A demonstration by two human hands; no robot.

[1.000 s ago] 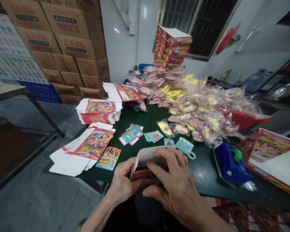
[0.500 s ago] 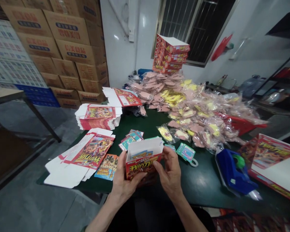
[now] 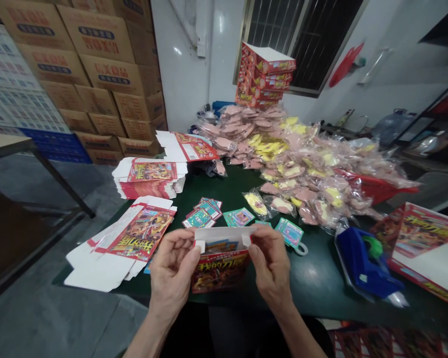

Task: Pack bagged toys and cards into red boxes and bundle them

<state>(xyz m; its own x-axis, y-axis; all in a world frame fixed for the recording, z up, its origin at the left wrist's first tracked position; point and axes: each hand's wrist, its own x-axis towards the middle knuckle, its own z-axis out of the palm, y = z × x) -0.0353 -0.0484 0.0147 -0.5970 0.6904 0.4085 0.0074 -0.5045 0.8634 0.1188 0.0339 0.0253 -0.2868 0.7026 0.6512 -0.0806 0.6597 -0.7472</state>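
Observation:
A red printed carton [image 3: 220,273] stands upright before me with its top open and its white back flap raised. Blue packets [image 3: 221,246] show inside it. My left hand [image 3: 173,263] is closed on the carton's left top corner, thumb on the small white side flap. At the opposite corner, my right hand [image 3: 272,258] grips the rim and the right side flap between thumb and fingers. Just behind the carton lie green-edged cards [image 3: 239,217] and a fanned stack of cards [image 3: 203,214]. Teal cards [image 3: 289,232] with a pale ring lie beyond my right hand.
Flattened cartons [image 3: 123,243] lie at left, with a carton stack [image 3: 149,176] behind. Bagged pink and yellow pieces [image 3: 280,159] heap across the back, under stacked red boxes [image 3: 265,74]. A blue tape dispenser [image 3: 366,268] and a large open box [image 3: 429,243] stand at right.
Both hands have moved up to the carton's top corners, and its side flaps are now folded inward under my thumbs. My left hand now covers most of the orange-and-blue packets on the table.

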